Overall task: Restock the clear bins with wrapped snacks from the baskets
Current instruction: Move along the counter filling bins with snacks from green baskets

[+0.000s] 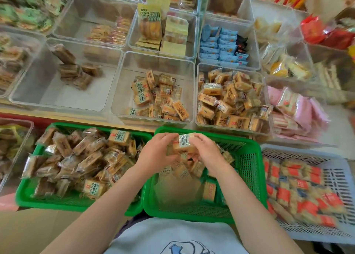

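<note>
Both hands over the middle green basket, gathering a bunch of wrapped cake snacks. Left hand curled round the left side of the bunch, right hand curled round the right side, fingers of both wrapped on the packets; top packet with a white label sits between the thumbs. Bunch is held above the basket's remaining stock, a few loose packets lying on the mesh floor below the wrists. Left green basket touches the middle one along its side and is heaped with the same brown wrapped snacks. To the right, a grey-white slotted basket holds rows of packets with red-orange labels. Across the shelf edge, directly ahead of the hands, a clear bin is partly filled with similar cake packets piled toward its right half. The clear bin just right of it is much fuller, packets heaped near the rim. The clear bin on the left holds only a small stack, slightly blurred. Rear row: bin with blue packets, bin with yellow-green packs, standing upright at its back. Pink packets at right, edges blurred. Person's light grey shirt at the bottom of frame.
</note>
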Demonstrator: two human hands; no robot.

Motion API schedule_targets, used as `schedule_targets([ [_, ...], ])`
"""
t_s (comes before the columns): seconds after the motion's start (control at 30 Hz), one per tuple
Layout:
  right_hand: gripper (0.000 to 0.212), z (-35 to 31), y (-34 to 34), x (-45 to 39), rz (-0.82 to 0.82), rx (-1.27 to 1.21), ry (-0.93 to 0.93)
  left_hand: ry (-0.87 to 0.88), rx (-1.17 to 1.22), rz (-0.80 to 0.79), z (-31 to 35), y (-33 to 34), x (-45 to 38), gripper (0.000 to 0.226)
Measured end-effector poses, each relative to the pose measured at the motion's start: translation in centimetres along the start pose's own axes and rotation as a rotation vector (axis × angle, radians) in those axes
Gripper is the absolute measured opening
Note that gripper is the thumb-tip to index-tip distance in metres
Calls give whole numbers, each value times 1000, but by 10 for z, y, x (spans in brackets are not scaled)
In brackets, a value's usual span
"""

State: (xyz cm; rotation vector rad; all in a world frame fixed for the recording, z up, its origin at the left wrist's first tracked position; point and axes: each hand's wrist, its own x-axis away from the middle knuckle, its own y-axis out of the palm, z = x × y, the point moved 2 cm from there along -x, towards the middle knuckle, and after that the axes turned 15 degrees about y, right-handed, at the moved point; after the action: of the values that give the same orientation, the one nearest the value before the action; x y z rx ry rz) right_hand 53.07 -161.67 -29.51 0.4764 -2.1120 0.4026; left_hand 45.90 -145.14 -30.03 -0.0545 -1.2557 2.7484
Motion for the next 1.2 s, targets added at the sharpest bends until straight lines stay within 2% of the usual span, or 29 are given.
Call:
schedule_targets([
  [0.07, 33, -16, -2, 0, 46, -39, -49, -39, -11, 82, -5, -13, -10, 69],
  [0.17, 43, -31, -9, -10, 260, 69, -147, -57, -50, 213, -23, -41, -28, 56],
  [0.27, 53, -34, -17, -23, 467, 353, -251, -88, -48, 390, -43, -67, -50, 43],
  [0.33, 56, -30, -21, -33, 547, 577, -233, -125, -62, 448, -57, -74, -64, 39],
  [0.4, 60, -23, -24, -41, 544, 712, -171, -186, -93, 369, -74, -68, -77, 37],
  [0.43, 63, -20, -25, -44, 538, 759, -165, -224, -119, 267, -83, -62, -81, 36],
  [0.5, 67, -16, -26, -45, 541, 835, -192, -282, -226, -13, -98, -46, -80, 47],
  [0.57, 70, -15, -27, -45, 538, 887, -199, -283, -351, -136, -104, -35, -72, 62],
  [0.63, 70, -16, -27, -44, 543, 899, -191, -261, -372, -110, -100, -35, -67, 64],
  [0.7, 65, -14, -23, -40, 626, 877, -227, -237, -335, -50, -95, -36, -67, 55],
  [0.77, 51, -6, -13, -33, 760, 858, -356, -144, -285, 117, -83, -36, -58, 38],
  [0.8, 41, 2, -6, -32, 770, 852, -410, -77, -250, 218, -75, -36, -49, 34],
  [0.83, 29, 10, 2, -32, 703, 840, -415, -20, -208, 297, -66, -33, -36, 31],
  [0.9, 14, 28, 20, -35, 404, 817, -228, 17, -132, 312, -55, -21, -10, 29],
  [0.97, 23, 46, 35, -39, 120, 832, -4, -59, -64, 141, -53, -2, 13, 34],
  [1.0, 27, 54, 41, -41, 38, 843, 55, -92, -33, 55, -54, 8, 23, 37],
  [1.07, 31, 69, 51, -46, -5, 860, 92, -112, 8, -34, -54, 22, 41, 39],
  [1.2, 32, 83, 63, -48, 38, 914, 47, -161, 53, -50, -52, 36, 65, 36],
])
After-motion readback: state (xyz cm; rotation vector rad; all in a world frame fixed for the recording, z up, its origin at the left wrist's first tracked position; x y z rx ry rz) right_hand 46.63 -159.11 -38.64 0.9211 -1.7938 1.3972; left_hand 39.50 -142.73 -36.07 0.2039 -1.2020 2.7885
